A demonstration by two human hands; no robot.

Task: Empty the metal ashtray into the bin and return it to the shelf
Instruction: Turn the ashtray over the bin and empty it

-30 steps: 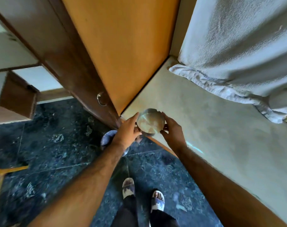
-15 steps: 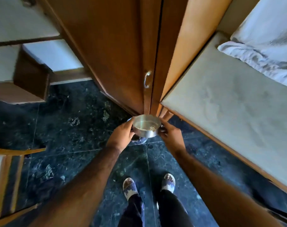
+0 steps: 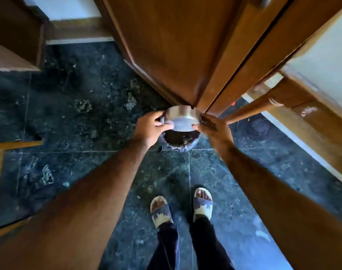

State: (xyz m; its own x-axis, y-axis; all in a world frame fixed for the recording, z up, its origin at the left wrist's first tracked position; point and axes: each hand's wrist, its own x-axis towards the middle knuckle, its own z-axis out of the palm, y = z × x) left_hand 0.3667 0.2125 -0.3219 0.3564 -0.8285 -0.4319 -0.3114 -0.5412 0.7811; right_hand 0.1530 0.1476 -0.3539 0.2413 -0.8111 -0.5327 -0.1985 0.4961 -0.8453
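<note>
Metal ashtray (image 3: 181,119) upturned between left hand (image 3: 149,127) and right hand (image 3: 215,131), both gripping it, above bin (image 3: 179,141)

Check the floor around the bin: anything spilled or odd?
Nothing clearly spilled. The ashtray is tipped over the bin, held by the left hand and right hand. Pale flecks look like the floor tile pattern.

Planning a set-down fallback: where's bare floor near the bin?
Free: dark floor left of the bin, and between bin and sandalled feet. Crowded: behind the bin, cabinet door and bed leg close in.
</note>
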